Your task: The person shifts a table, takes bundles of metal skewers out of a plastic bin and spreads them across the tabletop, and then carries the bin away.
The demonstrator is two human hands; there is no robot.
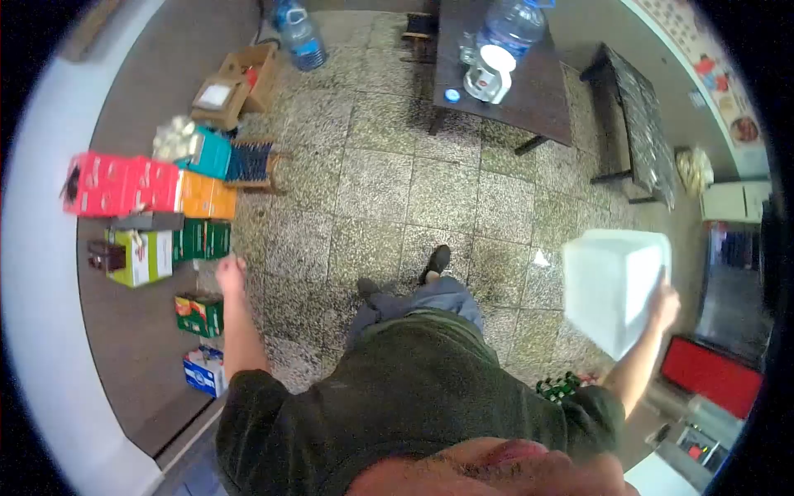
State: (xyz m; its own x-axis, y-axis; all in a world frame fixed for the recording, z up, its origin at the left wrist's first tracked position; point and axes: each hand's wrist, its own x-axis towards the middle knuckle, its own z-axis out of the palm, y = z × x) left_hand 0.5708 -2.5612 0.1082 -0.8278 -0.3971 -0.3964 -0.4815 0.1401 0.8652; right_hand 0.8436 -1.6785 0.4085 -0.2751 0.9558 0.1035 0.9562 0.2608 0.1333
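A white plastic tub (608, 285) hangs at my right side, tilted. My right hand (664, 306) grips its rim on the outer side, with the fingers partly hidden behind the wall. What the tub holds, if anything, does not show. Out to the left, my left hand (231, 273) is curled into a loose fist, and I see nothing in it. It is nearest to the dark green boxes (203, 239), with a green carton (198, 315) a little below.
Red boxes (124, 183) and orange boxes (205, 195) stand along the left wall by a low stool (252, 162). Ahead is a dark table (529, 103) with a pitcher (486, 81) and a large water bottle (513, 33). A bench (641, 124) stands at the right.
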